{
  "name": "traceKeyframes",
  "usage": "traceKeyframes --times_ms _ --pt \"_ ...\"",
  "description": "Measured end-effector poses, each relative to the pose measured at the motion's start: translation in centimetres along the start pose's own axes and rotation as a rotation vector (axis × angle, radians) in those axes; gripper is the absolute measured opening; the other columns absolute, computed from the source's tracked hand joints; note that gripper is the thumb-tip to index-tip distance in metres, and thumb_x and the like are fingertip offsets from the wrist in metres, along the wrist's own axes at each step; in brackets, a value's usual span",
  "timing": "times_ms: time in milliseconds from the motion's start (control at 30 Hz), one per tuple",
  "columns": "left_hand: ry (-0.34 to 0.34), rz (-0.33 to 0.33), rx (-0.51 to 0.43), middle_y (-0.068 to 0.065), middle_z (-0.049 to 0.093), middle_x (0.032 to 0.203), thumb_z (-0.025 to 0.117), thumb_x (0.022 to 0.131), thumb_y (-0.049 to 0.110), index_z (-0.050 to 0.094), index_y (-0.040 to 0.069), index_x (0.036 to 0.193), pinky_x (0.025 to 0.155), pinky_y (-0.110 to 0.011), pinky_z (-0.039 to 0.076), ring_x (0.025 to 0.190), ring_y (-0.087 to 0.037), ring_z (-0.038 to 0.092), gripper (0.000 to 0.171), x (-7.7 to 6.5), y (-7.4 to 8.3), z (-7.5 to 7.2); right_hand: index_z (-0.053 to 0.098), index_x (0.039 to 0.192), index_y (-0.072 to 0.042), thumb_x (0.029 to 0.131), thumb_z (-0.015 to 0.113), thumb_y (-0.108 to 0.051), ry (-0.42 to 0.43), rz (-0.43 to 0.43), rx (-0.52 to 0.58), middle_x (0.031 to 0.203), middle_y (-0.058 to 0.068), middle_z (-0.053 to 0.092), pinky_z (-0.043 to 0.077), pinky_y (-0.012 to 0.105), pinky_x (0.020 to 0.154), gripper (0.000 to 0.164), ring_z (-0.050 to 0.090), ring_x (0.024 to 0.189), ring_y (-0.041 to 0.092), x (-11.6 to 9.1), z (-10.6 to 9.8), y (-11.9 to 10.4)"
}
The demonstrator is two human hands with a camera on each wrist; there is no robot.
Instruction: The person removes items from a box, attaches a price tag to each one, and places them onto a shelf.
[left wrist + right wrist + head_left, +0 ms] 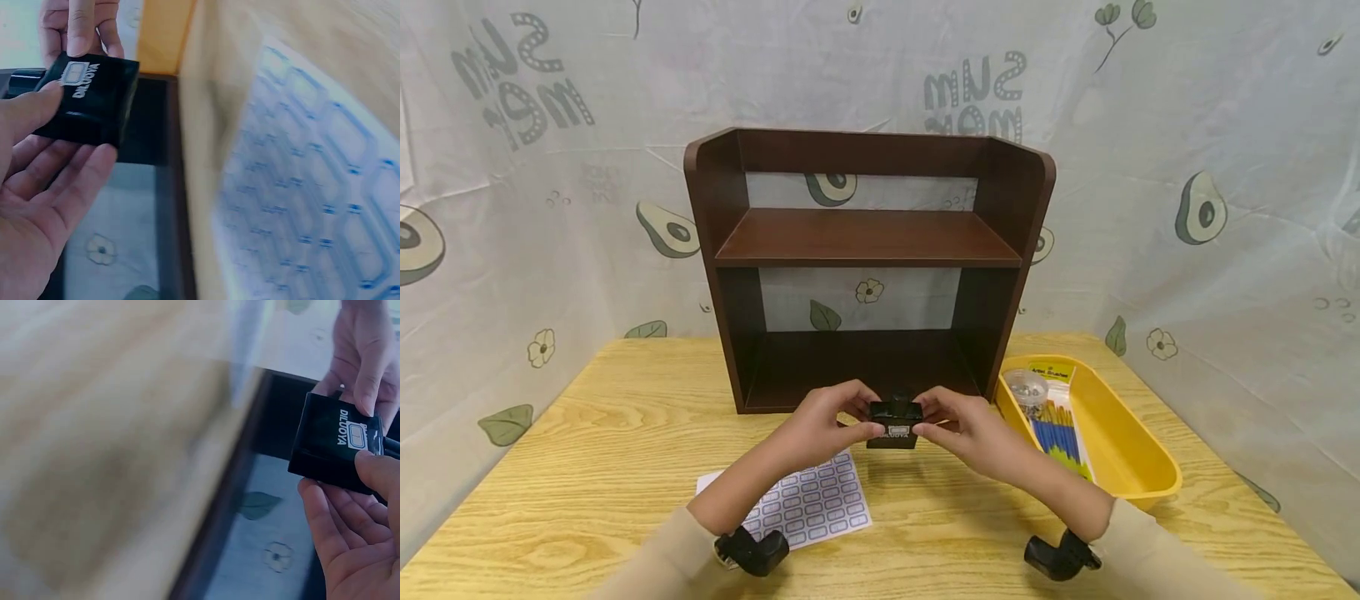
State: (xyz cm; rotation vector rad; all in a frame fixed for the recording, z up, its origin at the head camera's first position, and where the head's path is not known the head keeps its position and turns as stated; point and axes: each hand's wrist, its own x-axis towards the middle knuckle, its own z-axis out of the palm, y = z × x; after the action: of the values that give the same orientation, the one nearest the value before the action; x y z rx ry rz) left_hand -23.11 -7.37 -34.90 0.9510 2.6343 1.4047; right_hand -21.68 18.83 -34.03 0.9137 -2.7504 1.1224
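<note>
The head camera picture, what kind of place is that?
Probably a little craft or work corner, though I can't be sure. The clues are the wood-grain table, the yellow tray with blue-handled brushes in it, and the avocado-patterned cloth behind and at both sides.

Box (328, 437) says DILUOYA in white caps. Brush pack (1060, 421) has "Artist Brushes" across the yellow top. Cloth (850, 83) reads "Summer" twice, split over two lines, mirrored. Sticker (357, 435) on the box and sheet (820, 504): kinda too small to make out.
</note>
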Motion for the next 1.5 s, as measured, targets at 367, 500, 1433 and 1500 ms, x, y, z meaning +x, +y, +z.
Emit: traceKeyframes --times_ms 367,500,1433,1500 --pt "0.275 0.057 -0.083 -0.009 0.077 0.110 0.077 0.096 0.018 0.070 0.011 0.130 0.077 -0.026 0.059 0.097 -0.020 0.073 0.036 2.0 4.6 -3.3 0.064 0.131 -0.001 0.102 0.068 -0.011 0.208 -0.056 0.099 0.112 0.016 0.073 0.063 0.027 0.086 0.032 0.077 0.099 0.028 2.9 -3.9 -3.8" --pt "0.349 0.080 -0.092 -0.011 0.079 0.113 0.077 0.097 0.018 0.069 0.009 0.131 0.081 -0.028 0.059 0.102 -0.022 0.074 0.037 3.2 6.1 -4.6 0.063 0.135 0.000 0.102 0.067 -0.010 0.267 -0.083 0.073 0.111 0.018 0.074 0.063 0.026 0.087 0.035 0.078 0.097 0.029 4.3 -5.5 -5.0" --pt "0.548 0.091 -0.278 -0.015 0.072 0.133 0.068 0.103 0.017 0.065 0.006 0.140 0.081 -0.019 0.054 0.111 -0.018 0.068 0.039 9.8 9.4 -9.9 0.058 0.146 0.000 0.106 0.061 -0.016 0.415 -0.123 0.064 0.127 0.020 0.071 0.061 0.022 0.086 0.043 0.073 0.105 0.030 12.6 -10.4 -8.4" --pt "0.552 0.076 -0.284 -0.015 0.072 0.134 0.068 0.103 0.017 0.065 0.006 0.141 0.080 -0.018 0.053 0.110 -0.016 0.067 0.040 10.1 9.3 -10.1 0.057 0.147 -0.001 0.107 0.061 -0.017 0.420 -0.115 0.051 0.127 0.020 0.071 0.062 0.025 0.089 0.043 0.073 0.104 0.031 13.0 -10.5 -8.4"
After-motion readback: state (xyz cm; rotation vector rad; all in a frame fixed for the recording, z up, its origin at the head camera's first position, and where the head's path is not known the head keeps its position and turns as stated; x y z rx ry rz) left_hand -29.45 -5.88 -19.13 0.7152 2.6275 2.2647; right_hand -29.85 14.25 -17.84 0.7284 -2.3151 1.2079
